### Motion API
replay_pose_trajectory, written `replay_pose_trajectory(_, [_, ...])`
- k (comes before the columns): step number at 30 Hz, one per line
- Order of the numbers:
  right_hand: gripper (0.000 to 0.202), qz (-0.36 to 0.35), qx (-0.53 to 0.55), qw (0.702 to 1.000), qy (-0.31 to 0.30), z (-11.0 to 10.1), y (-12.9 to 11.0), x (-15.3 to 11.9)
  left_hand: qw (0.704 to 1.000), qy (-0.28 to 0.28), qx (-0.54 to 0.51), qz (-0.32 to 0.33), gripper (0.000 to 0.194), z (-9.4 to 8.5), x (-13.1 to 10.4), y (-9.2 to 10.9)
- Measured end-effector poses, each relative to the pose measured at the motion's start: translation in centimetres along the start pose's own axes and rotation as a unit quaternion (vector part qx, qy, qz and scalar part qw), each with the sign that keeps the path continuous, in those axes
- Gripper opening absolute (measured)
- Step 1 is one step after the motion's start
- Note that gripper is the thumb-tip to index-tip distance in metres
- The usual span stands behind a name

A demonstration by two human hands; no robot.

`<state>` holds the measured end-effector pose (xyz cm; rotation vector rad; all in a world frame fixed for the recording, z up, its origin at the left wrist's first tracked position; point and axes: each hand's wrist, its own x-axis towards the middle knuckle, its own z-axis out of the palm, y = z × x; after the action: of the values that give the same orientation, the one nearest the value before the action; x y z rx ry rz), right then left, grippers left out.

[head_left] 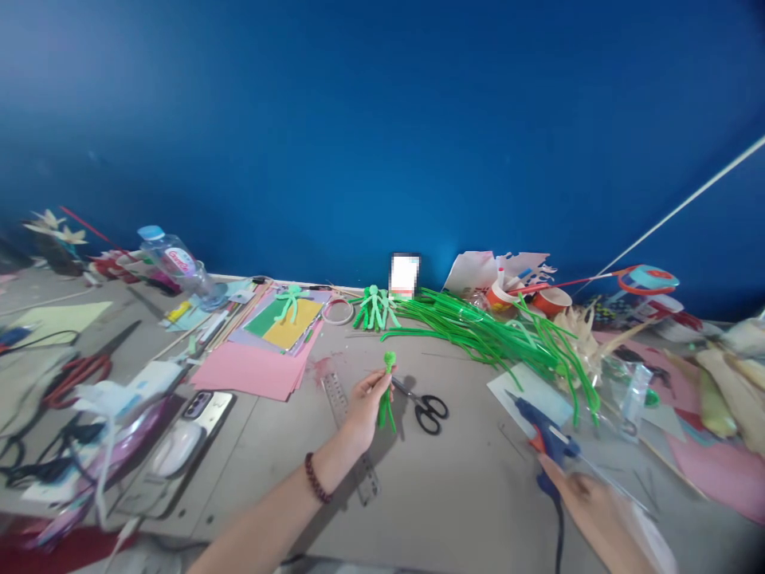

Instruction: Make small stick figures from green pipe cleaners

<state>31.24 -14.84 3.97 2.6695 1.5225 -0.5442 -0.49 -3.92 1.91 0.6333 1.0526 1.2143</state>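
My left hand (367, 402) pinches a green pipe-cleaner figure (390, 363) just below its twisted head, its loose legs hanging under my fingers. Black-handled scissors (429, 410) lie right beside it, blades toward the hand. A clear ruler (338, 399) rests partly under my left wrist. On the right, my right hand (574, 494) is closed around a blue hot glue gun (553, 438) with an orange trigger. The gun's nozzle points up and left over a pale sheet (526, 395). Some of the right fingers are hidden.
Many green pipe cleaners (454, 323) spread along the back right, beside finished-looking green figures (374, 307). Coloured paper (256, 367) and a tape ring (338, 312) lie back left. A phone (206, 406), red-handled scissors (77, 379) and a water bottle (179, 263) crowd the left.
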Motion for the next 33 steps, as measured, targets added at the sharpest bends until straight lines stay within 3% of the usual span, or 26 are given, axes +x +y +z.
replay_pose_trajectory(5, [0.057, 0.015, 0.032, 0.999, -0.012, 2.2, 0.5, -0.2, 1.000, -0.009, 0.015, 0.000, 0.031, -0.2, 0.0, -0.4])
replay_pose_trajectory(13, [0.051, 0.025, 0.141, 0.988, 0.056, 1.9, 0.3, 1.3, 0.999, -0.024, 0.028, 0.012, 0.031, -0.1, -0.2, -0.2])
replay_pose_trajectory(20, [0.044, 0.032, 0.209, 0.977, 0.013, 1.6, 0.4, 1.9, 0.999, -0.027, 0.015, 0.013, 0.035, 0.1, -0.3, 0.0])
replay_pose_trajectory(22, [0.043, 0.058, 0.267, 0.962, 0.020, 1.6, 0.2, 1.4, 0.999, -0.031, 0.013, 0.003, 0.035, 0.1, -0.3, 0.0])
replay_pose_trajectory(25, [0.041, 0.093, 0.391, 0.915, 0.030, 1.8, -0.2, 0.5, 0.999, -0.034, 0.009, -0.012, 0.033, 0.2, -0.5, 0.0])
replay_pose_trajectory(29, [0.047, 0.080, 0.518, 0.851, 0.030, 1.7, -1.2, -0.2, 0.999, -0.039, 0.005, -0.022, 0.030, 0.4, -0.7, 0.0])
replay_pose_trajectory(33, [0.051, 0.054, 0.552, 0.832, 0.016, 1.3, -3.2, -0.8, 0.999, -0.044, 0.001, -0.023, 0.027, 0.5, -0.7, -0.3])
